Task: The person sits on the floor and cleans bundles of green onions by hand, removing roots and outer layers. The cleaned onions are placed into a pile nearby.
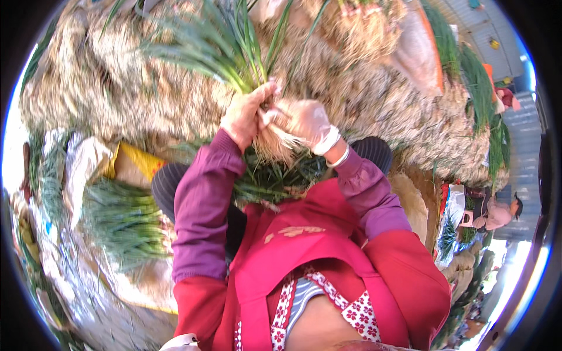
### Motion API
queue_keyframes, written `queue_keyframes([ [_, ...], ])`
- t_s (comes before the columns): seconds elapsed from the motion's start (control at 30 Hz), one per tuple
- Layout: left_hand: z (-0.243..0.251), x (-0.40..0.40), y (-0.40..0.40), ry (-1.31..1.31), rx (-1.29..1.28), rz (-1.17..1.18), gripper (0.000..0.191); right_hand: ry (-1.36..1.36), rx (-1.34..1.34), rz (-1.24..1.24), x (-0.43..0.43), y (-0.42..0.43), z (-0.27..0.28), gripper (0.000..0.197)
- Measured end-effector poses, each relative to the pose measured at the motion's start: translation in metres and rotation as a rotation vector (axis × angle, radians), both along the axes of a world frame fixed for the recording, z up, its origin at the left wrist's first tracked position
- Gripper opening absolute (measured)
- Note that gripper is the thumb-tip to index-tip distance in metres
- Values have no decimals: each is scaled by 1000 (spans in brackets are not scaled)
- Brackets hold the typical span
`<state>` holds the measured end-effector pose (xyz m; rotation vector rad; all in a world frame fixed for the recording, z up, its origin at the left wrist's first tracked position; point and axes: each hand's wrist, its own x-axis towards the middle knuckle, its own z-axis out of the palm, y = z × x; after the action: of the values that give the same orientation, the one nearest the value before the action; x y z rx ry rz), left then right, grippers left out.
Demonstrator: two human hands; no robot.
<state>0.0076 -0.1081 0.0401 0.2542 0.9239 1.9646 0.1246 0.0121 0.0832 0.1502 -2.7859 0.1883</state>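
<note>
A bunch of green onions (237,66) is in my left hand (243,115), which closes around its white lower stems. The green leaves fan out above that hand, and the pale stringy roots (276,142) hang below it. My right hand (307,122), in a thin translucent glove, meets the bunch at the white stem bases, its fingers pinched there. Motion blur hides exactly which stem or skin they pinch. Loose green leaves (281,175) lie in front of my body, below both hands.
A large heap of onions with roots outward (167,105) stretches across in front. More green onions (125,223) lie on sheeting at the left, near a yellow sack (136,162). A clear sheet with an orange edge (417,57) lies upper right. Another person (500,213) is at the far right.
</note>
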Motion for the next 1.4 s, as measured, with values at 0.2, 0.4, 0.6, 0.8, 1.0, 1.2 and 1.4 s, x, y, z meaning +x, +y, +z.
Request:
queue_keyframes([
  [0.2,-16,9,-1,-87,-69,18,20,-290,-605,-353,-70,19,-4,42],
  [0.4,11,-2,13,-268,167,-27,18,139,-1593,-326,-92,21,-43,24],
  [0.6,65,4,-28,-214,642,-203,36,316,-1580,10,-94,103,-35,17],
  [0.8,52,-16,-46,-151,305,39,24,-19,14,-347,-68,99,82,27],
  [1.0,35,-16,-16,-229,264,-8,16,-27,370,-777,-114,189,112,23],
  [1.2,17,-23,-10,-97,207,-9,13,52,-401,-491,-70,145,75,23],
  [1.4,20,-13,-16,-120,46,-9,19,365,-230,-405,-41,51,26,24],
])
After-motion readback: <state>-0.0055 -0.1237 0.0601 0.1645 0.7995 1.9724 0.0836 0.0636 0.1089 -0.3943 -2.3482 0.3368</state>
